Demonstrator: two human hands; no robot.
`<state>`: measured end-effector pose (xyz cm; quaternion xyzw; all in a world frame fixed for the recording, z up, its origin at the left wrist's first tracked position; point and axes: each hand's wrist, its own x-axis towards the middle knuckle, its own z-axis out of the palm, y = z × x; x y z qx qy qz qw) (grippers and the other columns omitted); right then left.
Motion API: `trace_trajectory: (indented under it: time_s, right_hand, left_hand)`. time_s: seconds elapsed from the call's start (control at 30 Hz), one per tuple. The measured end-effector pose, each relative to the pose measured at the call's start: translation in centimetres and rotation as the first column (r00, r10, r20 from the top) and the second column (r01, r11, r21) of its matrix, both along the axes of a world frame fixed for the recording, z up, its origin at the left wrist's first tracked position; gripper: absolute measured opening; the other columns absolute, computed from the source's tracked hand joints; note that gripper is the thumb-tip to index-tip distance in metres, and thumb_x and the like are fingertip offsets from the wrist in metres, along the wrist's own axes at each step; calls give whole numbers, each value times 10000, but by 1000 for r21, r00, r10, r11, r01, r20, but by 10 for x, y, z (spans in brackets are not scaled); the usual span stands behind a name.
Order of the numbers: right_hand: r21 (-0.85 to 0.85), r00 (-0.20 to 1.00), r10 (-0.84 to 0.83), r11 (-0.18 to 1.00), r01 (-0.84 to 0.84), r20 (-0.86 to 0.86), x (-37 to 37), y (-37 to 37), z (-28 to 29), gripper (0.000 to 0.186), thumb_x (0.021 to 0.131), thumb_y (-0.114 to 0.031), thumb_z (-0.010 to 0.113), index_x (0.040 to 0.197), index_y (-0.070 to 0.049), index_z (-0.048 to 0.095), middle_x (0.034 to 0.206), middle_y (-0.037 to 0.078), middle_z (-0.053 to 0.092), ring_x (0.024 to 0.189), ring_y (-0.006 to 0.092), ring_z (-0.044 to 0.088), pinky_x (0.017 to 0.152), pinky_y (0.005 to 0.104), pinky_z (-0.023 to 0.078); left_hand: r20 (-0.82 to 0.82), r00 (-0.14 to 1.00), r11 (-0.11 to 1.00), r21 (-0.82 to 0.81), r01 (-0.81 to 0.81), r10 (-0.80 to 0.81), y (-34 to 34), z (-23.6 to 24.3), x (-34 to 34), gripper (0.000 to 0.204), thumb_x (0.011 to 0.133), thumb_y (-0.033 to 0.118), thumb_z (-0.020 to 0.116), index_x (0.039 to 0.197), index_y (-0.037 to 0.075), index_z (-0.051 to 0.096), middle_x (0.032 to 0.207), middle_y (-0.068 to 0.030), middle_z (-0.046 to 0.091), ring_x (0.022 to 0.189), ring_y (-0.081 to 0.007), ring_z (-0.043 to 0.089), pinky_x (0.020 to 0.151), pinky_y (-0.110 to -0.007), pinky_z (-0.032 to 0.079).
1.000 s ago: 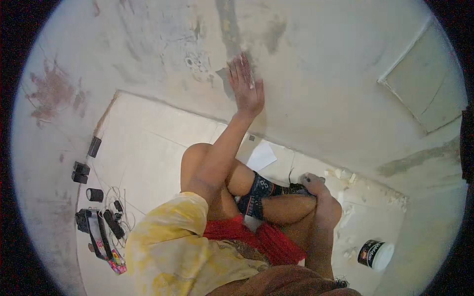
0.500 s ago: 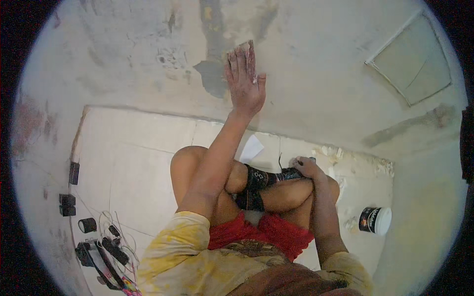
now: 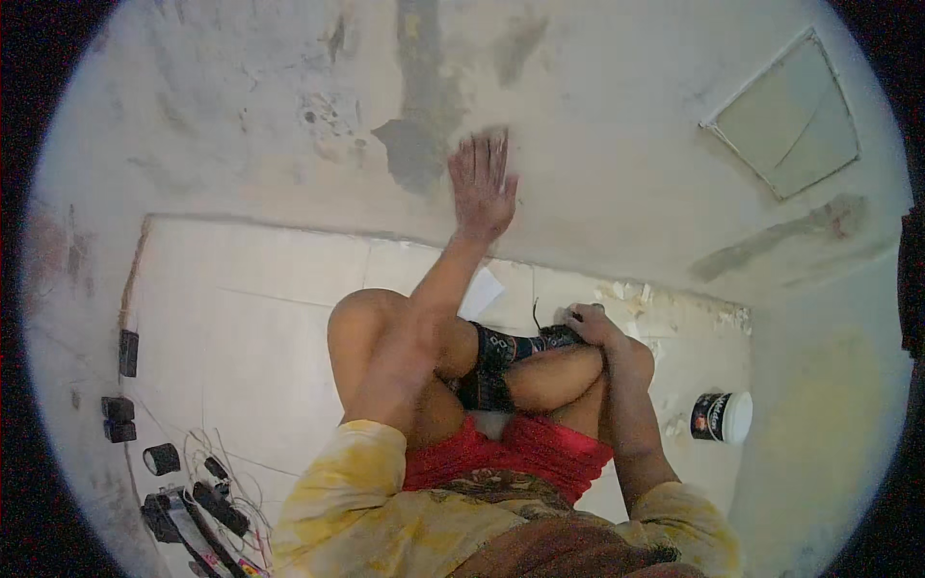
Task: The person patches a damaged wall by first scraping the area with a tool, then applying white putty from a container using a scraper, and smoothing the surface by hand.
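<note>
Head view, and the left hand (image 3: 483,188) is up in the top middle of the frame, laid out flat over the pale wall (image 3: 597,116), palm toward it, fingers extended and slightly spread, their tips blurred and nothing gripped! Just left of those fingers sits the grey patch (image 3: 409,159), running up into a darker stripe (image 3: 419,58) at the top edge.

Down to right of center, the right hand (image 3: 595,326) rests by the crossed legs, at the end of the dark patterned legwear (image 3: 496,371); whether its fingers close on anything, I cannot tell.

Between the left wrist and those legs, a white sheet (image 3: 482,294) lies on the pale floor (image 3: 260,270). Crumbly bits (image 3: 631,297) line the wall's foot at right of center, and a black-and-white tub (image 3: 721,417) lies tipped at the lower right. Lower left, it's busy: two black blocks (image 3: 118,419), a dark cylinder (image 3: 162,459) and tangled pale cables (image 3: 255,496). Upper right, an outlined panel (image 3: 790,125) slants on the wall.
</note>
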<state>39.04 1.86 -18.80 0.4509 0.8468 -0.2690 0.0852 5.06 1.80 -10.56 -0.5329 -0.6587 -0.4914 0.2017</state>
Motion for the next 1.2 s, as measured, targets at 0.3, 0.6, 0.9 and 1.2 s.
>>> trace_trajectory:
  time_s: [0.3,0.6,0.9,1.2]
  right_hand:
    - [58,995,88,994,-90,43,16,17,-12,307,922,-319,543,1041,-55,644,1088,204,653,1076,390,591,925,463,451]
    - [6,995,80,997,-80,62,-19,0,2,383,913,-418,546,1035,-74,661,1059,221,655,1048,410,598,939,489,427]
    - [133,990,136,981,-138,31,-9,7,-24,387,912,-402,569,1048,-49,648,1070,211,664,1036,385,613,932,443,453]
    - [-82,992,102,991,-107,-68,13,17,-15,286,914,-309,596,1055,-67,656,1051,160,681,1008,293,635,908,382,477]
  left_hand:
    - [-2,996,990,-115,85,-85,-15,-13,5,676,955,328,440,1543,95,203,1578,-209,191,1469,-386,133,1175,-558,52]
    - [-114,992,994,-87,-70,60,-2,-22,-5,676,969,372,420,1548,116,184,1595,-187,155,1470,-406,109,1177,-565,11]
    - [-193,980,923,-382,-40,-38,-23,-62,7,646,974,329,432,1547,150,194,1579,-161,229,1460,-392,177,1159,-602,77]
    - [-329,942,956,-252,-152,63,-13,24,33,574,1006,327,352,1527,106,251,1540,-180,306,1444,-354,243,1161,-568,73]
